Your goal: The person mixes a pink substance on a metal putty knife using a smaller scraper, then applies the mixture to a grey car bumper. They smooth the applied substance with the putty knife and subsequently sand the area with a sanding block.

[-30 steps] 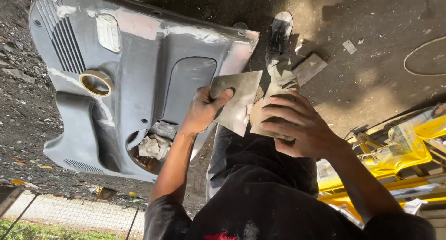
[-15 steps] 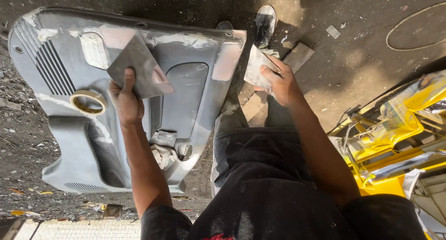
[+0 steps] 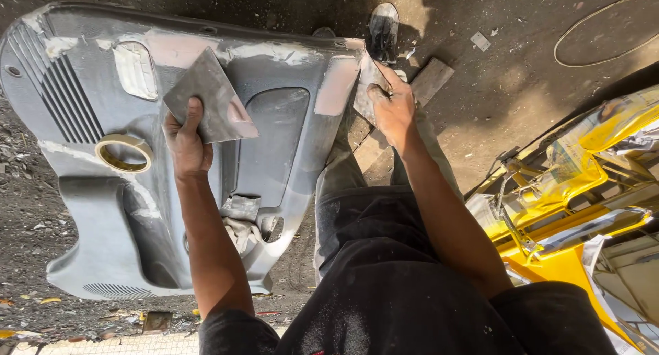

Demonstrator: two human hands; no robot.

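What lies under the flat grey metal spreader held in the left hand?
Under the flat grey metal spreader in the left hand lies the grey car door panel, patched with pale filler. The part directly beneath the blade is covered.

yellow frame (image 3: 590, 190) cut off at right edge; left hand (image 3: 184, 143) fingers hidden behind spreader (image 3: 209, 97).
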